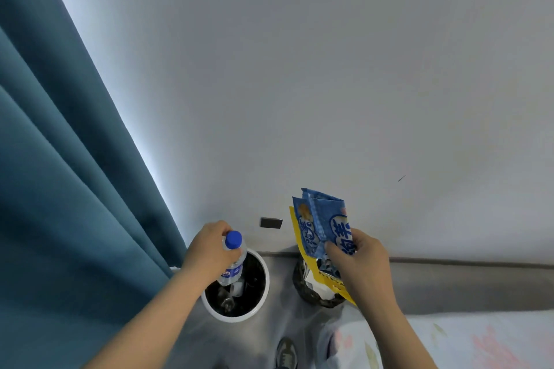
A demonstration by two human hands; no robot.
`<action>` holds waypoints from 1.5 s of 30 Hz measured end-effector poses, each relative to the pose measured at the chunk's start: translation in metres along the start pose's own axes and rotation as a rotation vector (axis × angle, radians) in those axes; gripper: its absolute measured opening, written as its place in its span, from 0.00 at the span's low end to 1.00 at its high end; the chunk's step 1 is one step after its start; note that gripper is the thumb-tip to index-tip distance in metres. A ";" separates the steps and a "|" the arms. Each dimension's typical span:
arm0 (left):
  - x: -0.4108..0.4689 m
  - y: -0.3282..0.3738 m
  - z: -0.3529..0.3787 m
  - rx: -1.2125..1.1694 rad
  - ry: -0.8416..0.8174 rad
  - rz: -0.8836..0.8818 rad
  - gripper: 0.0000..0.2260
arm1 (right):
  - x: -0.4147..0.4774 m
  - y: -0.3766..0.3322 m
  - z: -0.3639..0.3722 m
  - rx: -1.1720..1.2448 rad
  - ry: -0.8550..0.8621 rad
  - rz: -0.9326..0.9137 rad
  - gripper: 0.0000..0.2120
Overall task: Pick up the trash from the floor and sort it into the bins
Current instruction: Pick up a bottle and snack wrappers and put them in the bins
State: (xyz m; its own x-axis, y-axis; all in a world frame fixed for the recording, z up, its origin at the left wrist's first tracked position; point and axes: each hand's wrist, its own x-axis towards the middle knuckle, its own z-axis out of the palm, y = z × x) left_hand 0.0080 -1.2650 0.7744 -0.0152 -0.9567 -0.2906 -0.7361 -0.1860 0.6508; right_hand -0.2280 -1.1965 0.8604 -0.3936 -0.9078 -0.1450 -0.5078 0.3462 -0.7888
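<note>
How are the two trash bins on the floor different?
The white bin on the left has a smooth, bright rim and a black lining, while the dark bin on the right looks woven and dark all over. The left hand holds a water bottle over the white bin; the right hand holds blue snack wrappers and something yellow over the dark bin. Both are round, open-topped, and already have trash inside.

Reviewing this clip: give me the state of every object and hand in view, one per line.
Left hand: gripping water bottle.
Water bottle: capped, held over white bin.
White bin: open, holds trash.
Right hand: holding wrappers.
Blue wrappers: held above dark bin.
Yellow wrapper: held too.
Dark bin: open, holds trash.
</note>
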 end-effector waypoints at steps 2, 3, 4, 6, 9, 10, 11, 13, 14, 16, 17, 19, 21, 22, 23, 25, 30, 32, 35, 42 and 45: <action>0.012 -0.001 0.015 0.019 -0.023 -0.034 0.10 | 0.014 0.004 0.003 -0.021 -0.015 0.013 0.02; 0.018 -0.001 0.022 0.021 -0.030 -0.051 0.10 | 0.020 0.007 0.003 -0.034 -0.021 0.020 0.03; 0.023 -0.001 0.028 0.019 -0.033 -0.066 0.10 | 0.027 0.010 0.003 -0.044 -0.026 0.024 0.04; 0.035 0.000 0.038 0.016 -0.034 -0.094 0.11 | 0.039 0.017 0.002 -0.058 -0.034 0.033 0.05; 0.050 -0.002 0.052 0.037 -0.045 -0.136 0.14 | 0.058 0.028 0.003 -0.084 -0.033 0.047 0.02; 0.053 -0.003 0.056 0.051 -0.057 -0.148 0.16 | 0.064 0.032 0.003 -0.088 -0.035 0.051 0.02; 0.056 -0.004 0.061 0.072 -0.068 -0.156 0.17 | 0.070 0.036 0.003 -0.090 -0.040 0.056 0.02; 0.060 -0.007 0.068 0.110 -0.096 -0.167 0.16 | 0.079 0.043 0.004 -0.092 -0.055 0.071 0.02; 0.061 -0.008 0.071 0.122 -0.113 -0.165 0.15 | 0.084 0.047 0.005 -0.090 -0.063 0.079 0.02; 0.060 -0.006 0.077 0.147 -0.144 -0.148 0.10 | 0.094 0.056 0.007 -0.082 -0.080 0.089 0.04; 0.059 -0.004 0.080 0.164 -0.155 -0.136 0.06 | 0.098 0.060 0.008 -0.083 -0.086 0.094 0.04; 0.056 0.000 0.084 0.204 -0.191 -0.115 0.04 | 0.108 0.072 0.011 -0.091 -0.100 0.102 0.04; 0.051 0.004 0.088 0.240 -0.256 -0.106 0.06 | 0.118 0.087 0.011 -0.107 -0.115 0.115 0.03; 0.049 0.006 0.090 0.258 -0.290 -0.100 0.08 | 0.122 0.095 0.010 -0.113 -0.120 0.124 0.03; 0.046 0.008 0.093 0.277 -0.320 -0.091 0.08 | 0.128 0.103 0.009 -0.118 -0.124 0.130 0.03; 0.042 0.013 0.097 0.327 -0.362 -0.074 0.11 | 0.138 0.119 0.006 -0.125 -0.132 0.140 0.06; 0.039 0.034 0.117 0.407 -0.412 -0.012 0.14 | 0.166 0.170 0.000 -0.044 -0.133 0.302 0.10; 0.042 0.042 0.127 0.430 -0.420 0.006 0.13 | 0.177 0.195 0.001 -0.049 -0.122 0.354 0.08; 0.050 0.050 0.145 0.462 -0.435 0.015 0.13 | 0.191 0.228 0.005 -0.077 -0.103 0.392 0.05; 0.078 0.055 0.196 0.513 -0.504 0.011 0.13 | 0.219 0.300 0.026 -0.062 -0.078 0.445 0.13; 0.090 0.052 0.223 0.515 -0.524 0.019 0.13 | 0.231 0.324 0.037 -0.045 -0.094 0.486 0.06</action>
State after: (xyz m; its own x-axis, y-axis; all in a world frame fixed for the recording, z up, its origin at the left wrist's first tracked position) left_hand -0.1823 -1.3110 0.6259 -0.2578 -0.7025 -0.6634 -0.9551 0.0817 0.2847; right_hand -0.4556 -1.3029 0.5488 -0.5230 -0.6555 -0.5449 -0.3160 0.7428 -0.5903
